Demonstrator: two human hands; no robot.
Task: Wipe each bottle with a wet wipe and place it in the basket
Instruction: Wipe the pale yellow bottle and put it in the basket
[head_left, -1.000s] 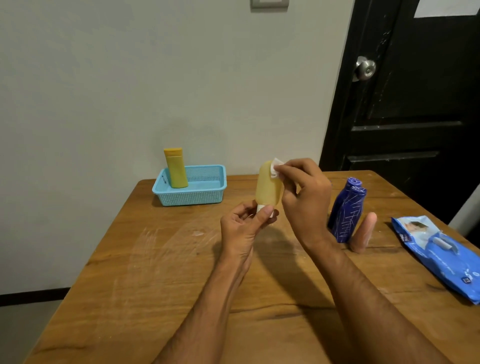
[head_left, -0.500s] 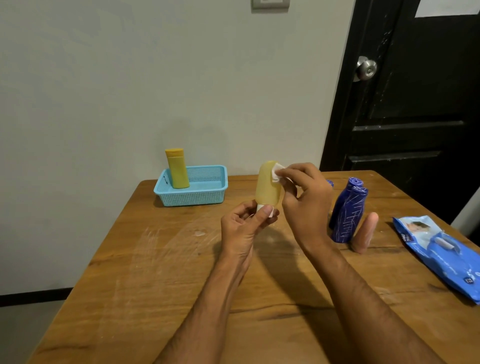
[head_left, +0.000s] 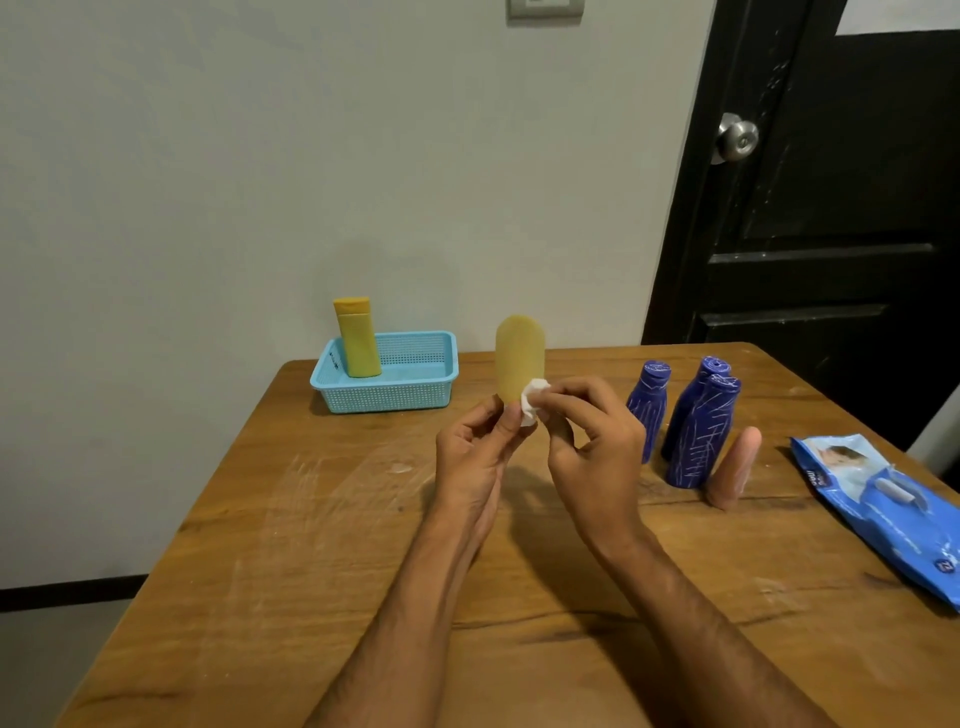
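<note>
My left hand (head_left: 475, 452) holds a pale yellow rounded bottle (head_left: 519, 361) upright by its lower end, above the table's middle. My right hand (head_left: 592, 441) pinches a small white wet wipe (head_left: 532, 408) against the bottle's lower part. A light blue basket (head_left: 415, 389) stands at the table's far left with a darker yellow bottle (head_left: 357, 338) upright inside it. Three dark blue bottles (head_left: 698, 431) stand to the right of my hands, and a pinkish bottle (head_left: 733, 467) stands just beside them.
A blue wet wipe pack (head_left: 883, 509) lies at the table's right edge. The wooden table (head_left: 311, 545) backs onto a pale wall. A black door (head_left: 831, 208) with a metal knob is behind the right side.
My right hand has slid the wipe from the top of the pale yellow bottle down to its lower part. The left hand keeps its hold.
</note>
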